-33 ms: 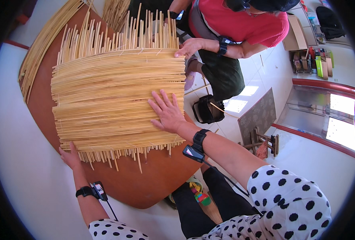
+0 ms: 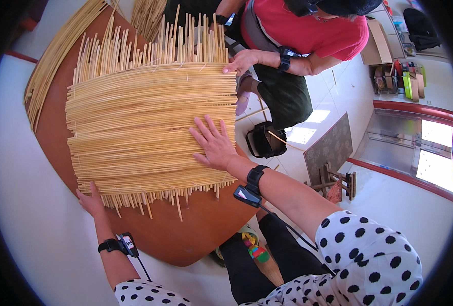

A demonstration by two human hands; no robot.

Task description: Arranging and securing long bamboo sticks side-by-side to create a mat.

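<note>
While the mat (image 2: 145,135) lay spread on the brown table (image 2: 185,234), its upper rods (image 2: 150,97) ran side by side across the view, and cross rods (image 2: 198,43) projected at the far and near edges. Most far projections were longer than the near ones. The right hand (image 2: 216,148) rested flat on the mat close to its right edge, fingers spread, gripping nothing. The left hand (image 2: 91,200) was at the near left corner, fingers touching the edge; whether it pinched the rods could not be told from this angle. A co-worker's hand (image 2: 243,61) touched the far right corner. Loose rods (image 2: 58,58) lay along the table's left margin, and a bundle (image 2: 146,20) showed beyond the mat. One strap (image 2: 255,176) encircled the right wrist. On the floor (image 2: 293,153) stood a black bin (image 2: 257,142), with a patterned board (image 2: 331,140) tilted farther right.
</note>
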